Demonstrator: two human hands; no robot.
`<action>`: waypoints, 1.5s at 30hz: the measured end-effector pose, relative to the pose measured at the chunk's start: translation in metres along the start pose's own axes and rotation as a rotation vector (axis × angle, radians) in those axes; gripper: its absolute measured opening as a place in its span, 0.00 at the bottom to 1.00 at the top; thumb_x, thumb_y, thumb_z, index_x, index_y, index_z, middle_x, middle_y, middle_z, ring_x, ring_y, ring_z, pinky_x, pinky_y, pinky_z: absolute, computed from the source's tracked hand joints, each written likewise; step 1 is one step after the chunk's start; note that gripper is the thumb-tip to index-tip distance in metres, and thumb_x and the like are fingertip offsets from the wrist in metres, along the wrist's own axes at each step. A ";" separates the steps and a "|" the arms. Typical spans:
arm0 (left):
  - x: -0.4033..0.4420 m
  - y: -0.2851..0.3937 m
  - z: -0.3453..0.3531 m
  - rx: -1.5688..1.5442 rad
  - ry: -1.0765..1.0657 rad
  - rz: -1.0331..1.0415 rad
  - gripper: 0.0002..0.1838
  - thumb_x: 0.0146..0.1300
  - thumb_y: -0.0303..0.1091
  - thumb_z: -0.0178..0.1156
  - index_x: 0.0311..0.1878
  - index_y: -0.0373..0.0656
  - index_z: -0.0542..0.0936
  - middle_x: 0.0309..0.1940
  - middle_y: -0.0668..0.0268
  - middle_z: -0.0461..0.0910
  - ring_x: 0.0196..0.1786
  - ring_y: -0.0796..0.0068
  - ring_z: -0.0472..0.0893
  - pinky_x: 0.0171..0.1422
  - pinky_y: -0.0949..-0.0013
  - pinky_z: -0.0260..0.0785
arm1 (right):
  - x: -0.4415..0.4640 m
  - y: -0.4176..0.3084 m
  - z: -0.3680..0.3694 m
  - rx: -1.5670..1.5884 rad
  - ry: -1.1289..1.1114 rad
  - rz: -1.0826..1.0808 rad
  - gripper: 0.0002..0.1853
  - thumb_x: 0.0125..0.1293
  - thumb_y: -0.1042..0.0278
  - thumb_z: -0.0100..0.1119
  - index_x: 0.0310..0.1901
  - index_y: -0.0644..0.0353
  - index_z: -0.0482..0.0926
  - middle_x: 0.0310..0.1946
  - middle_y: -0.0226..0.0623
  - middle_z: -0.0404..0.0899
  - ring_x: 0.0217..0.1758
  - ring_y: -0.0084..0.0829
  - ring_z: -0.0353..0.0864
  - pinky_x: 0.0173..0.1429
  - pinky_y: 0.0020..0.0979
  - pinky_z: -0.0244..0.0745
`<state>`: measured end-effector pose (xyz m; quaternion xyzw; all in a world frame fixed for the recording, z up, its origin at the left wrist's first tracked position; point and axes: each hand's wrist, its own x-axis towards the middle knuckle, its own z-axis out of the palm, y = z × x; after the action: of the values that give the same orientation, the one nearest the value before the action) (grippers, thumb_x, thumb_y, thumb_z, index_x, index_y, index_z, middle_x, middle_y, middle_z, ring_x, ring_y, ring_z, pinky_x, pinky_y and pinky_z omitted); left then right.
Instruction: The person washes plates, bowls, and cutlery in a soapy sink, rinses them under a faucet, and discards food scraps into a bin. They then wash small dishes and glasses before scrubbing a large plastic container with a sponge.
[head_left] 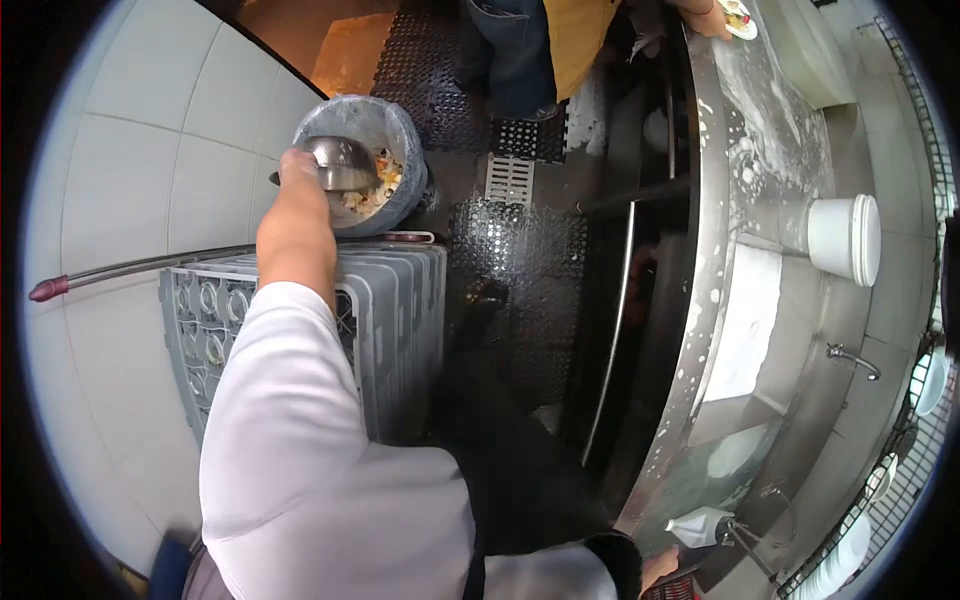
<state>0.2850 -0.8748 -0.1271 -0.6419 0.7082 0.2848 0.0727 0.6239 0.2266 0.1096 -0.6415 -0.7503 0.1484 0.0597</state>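
My left hand (pixel 298 168) reaches out to the upper left, its fingers closed on a rounded shiny metal pot (pixel 343 162) tilted over a bin. A short dark piece sticks out behind the hand, perhaps its handle. The bin (pixel 408 140) has a clear plastic liner, and food scraps (pixel 375 190) lie inside, partly hidden by the pot. At the bottom edge my right hand (pixel 658 567) is only partly in view beside the steel counter, near a white plastic jug (pixel 698 527) and a red basket (pixel 672 590). Its fingers are too cut off to read.
Stacked grey glass racks (pixel 390 320) stand below the bin, with a metal pole (pixel 150 262) across their back. A co-worker in a yellow apron (pixel 578 40) stands ahead, one hand (pixel 706 18) at a plate (pixel 740 20). Right, a wet steel counter (pixel 710 200) has a sink and white bucket (pixel 843 238).
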 end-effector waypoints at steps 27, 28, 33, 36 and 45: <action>-0.535 0.052 -0.049 -1.014 -0.652 0.499 0.20 0.70 0.30 0.45 0.61 0.28 0.66 0.58 0.52 0.71 0.62 0.54 0.70 0.70 0.55 0.60 | 0.122 0.058 0.078 0.485 0.661 -0.111 0.32 0.55 0.39 0.64 0.39 0.68 0.74 0.36 0.47 0.78 0.40 0.43 0.78 0.46 0.40 0.73; -0.554 0.056 -0.045 -0.965 -0.744 0.505 0.20 0.70 0.31 0.47 0.60 0.28 0.66 0.59 0.53 0.71 0.62 0.57 0.70 0.71 0.56 0.58 | 0.118 0.037 0.067 0.560 0.598 -0.054 0.31 0.56 0.41 0.64 0.40 0.67 0.74 0.34 0.46 0.79 0.38 0.42 0.79 0.45 0.39 0.73; -0.700 0.071 -0.009 -0.837 -0.929 0.901 0.17 0.66 0.28 0.53 0.57 0.34 0.70 0.53 0.55 0.75 0.55 0.62 0.76 0.63 0.59 0.67 | 0.173 -0.013 0.076 1.241 -0.036 0.006 0.34 0.58 0.46 0.64 0.56 0.66 0.70 0.47 0.45 0.78 0.38 0.38 0.81 0.42 0.38 0.76; -0.777 0.079 0.018 -0.736 -0.966 1.105 0.13 0.66 0.28 0.54 0.52 0.34 0.73 0.46 0.60 0.78 0.50 0.69 0.77 0.57 0.66 0.69 | 0.194 -0.039 0.063 1.432 -0.338 0.180 0.41 0.56 0.43 0.65 0.61 0.67 0.65 0.56 0.45 0.71 0.42 0.40 0.80 0.41 0.39 0.77; -0.897 0.072 0.099 -0.468 -1.118 1.373 0.11 0.68 0.30 0.51 0.48 0.33 0.75 0.37 0.64 0.79 0.36 0.76 0.78 0.42 0.71 0.72 | 0.288 0.043 0.155 1.158 -0.295 0.244 0.37 0.55 0.29 0.56 0.56 0.51 0.73 0.37 0.32 0.72 0.39 0.29 0.71 0.50 0.45 0.64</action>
<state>0.3385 -0.0463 0.2342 0.1529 0.7202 0.6710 0.0878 0.5725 0.4918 -0.0792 -0.5589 -0.4692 0.6251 0.2770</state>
